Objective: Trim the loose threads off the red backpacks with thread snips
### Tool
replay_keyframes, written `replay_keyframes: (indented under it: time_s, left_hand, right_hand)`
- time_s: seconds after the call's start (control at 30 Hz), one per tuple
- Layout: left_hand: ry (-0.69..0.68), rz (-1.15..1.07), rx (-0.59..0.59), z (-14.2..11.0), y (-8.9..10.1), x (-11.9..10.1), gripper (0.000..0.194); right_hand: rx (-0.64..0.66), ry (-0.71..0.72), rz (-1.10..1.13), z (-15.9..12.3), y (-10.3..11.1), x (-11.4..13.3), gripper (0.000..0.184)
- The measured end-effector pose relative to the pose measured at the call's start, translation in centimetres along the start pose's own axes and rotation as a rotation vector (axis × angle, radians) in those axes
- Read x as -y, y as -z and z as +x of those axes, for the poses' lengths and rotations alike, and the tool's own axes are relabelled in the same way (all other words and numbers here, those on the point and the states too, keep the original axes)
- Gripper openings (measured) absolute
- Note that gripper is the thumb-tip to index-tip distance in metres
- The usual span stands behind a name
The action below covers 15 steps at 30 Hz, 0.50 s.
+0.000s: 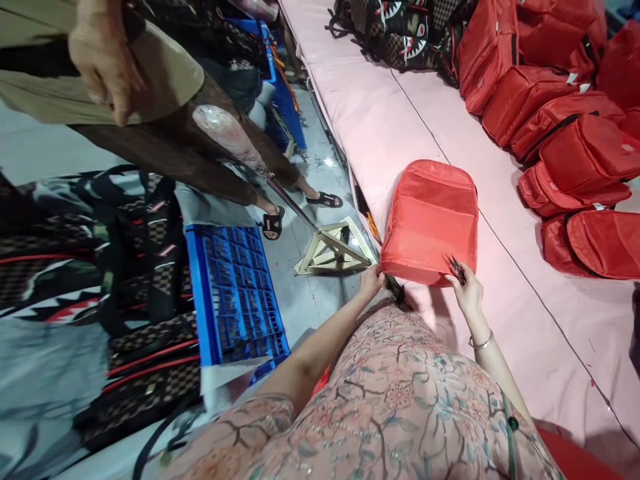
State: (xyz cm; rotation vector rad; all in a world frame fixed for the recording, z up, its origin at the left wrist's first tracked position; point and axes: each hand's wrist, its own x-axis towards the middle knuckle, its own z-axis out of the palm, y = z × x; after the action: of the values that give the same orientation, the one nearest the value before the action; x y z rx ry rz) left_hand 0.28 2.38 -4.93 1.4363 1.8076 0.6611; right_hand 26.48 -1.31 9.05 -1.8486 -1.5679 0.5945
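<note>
A red fabric bag lies on the pink-covered table, its near end at the table edge in front of my body. Across its far part runs a darker, mesh-like band. My left hand is closed on the bag's near left corner. At the near right corner, my right hand is closed around small dark thread snips, whose blades point away over the bag. Whether the right fingers also pinch the fabric, I cannot tell.
Several red bags line the table's right side; patterned backpacks lie at its far end. Left on the floor are a blue crate and patterned bags. Another person stands near a wooden frame on a pole.
</note>
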Motion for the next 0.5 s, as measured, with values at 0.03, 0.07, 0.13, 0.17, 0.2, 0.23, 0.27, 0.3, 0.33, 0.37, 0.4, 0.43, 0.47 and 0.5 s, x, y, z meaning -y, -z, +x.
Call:
replay_keyframes:
  time_s: [0.03, 0.07, 0.13, 0.17, 0.2, 0.23, 0.27, 0.3, 0.33, 0.37, 0.4, 0.43, 0.47, 0.5]
  left_hand:
    - [-0.009, 0.012, -0.005, 0.1, -0.2, 0.1, 0.020]
    - [-0.014, 0.020, -0.012, 0.2, -0.3, 0.1, 0.020]
    - [-0.013, 0.030, -0.025, 0.6, -0.5, 0.2, 0.020]
    - [-0.010, 0.033, -0.030, 0.8, -0.5, 0.2, 0.019]
    - [-0.007, 0.036, -0.032, 1.1, -0.5, 0.2, 0.019]
    - [-0.005, 0.038, -0.030, 1.3, -0.5, 0.1, 0.018]
    - [-0.004, 0.041, -0.024, 1.5, -0.4, 0.1, 0.018]
    - [-0.004, 0.044, -0.015, 1.6, -0.2, 0.0, 0.018]
    - [-0.008, 0.046, -0.005, 1.6, 0.0, -0.2, 0.019]
    - [-0.015, 0.045, -0.001, 1.6, 0.1, -0.4, 0.022]
    - [-0.025, 0.040, -0.005, 1.6, 0.4, -0.6, 0.026]
    - [-0.042, 0.030, -0.016, 1.5, 0.6, -0.9, 0.032]
    - [-0.063, 0.017, -0.028, 1.3, 0.7, -1.3, 0.037]
    - [-0.084, -0.001, -0.036, 1.2, 0.9, -1.8, 0.041]
  right_hand:
    - [-0.025, 0.024, -0.060, 0.4, 0.0, -0.2, 0.051]
    - [-0.050, 0.044, -0.106, 0.6, -0.1, -0.3, 0.047]
    - [-0.072, 0.061, -0.156, 1.1, -0.4, -0.5, 0.041]
    - [-0.075, 0.059, -0.169, 1.3, -0.5, -0.5, 0.039]
    - [-0.078, 0.051, -0.173, 1.5, -0.6, -0.6, 0.039]
    - [-0.079, 0.042, -0.165, 1.8, -0.6, -0.6, 0.039]
    - [-0.073, 0.035, -0.143, 2.0, -0.6, -0.7, 0.039]
    - [-0.062, 0.031, -0.106, 2.3, -0.4, -0.8, 0.039]
    - [-0.049, 0.026, -0.057, 2.5, -0.3, -1.0, 0.040]
    - [-0.039, 0.020, -0.001, 2.7, -0.1, -1.2, 0.040]
    - [-0.035, 0.010, 0.055, 2.8, 0.1, -1.4, 0.041]
    - [-0.040, -0.003, 0.104, 2.8, 0.3, -1.7, 0.042]
    - [-0.054, -0.019, 0.143, 2.8, 0.5, -1.9, 0.042]
    - [-0.071, -0.034, 0.171, 2.6, 0.6, -2.1, 0.043]
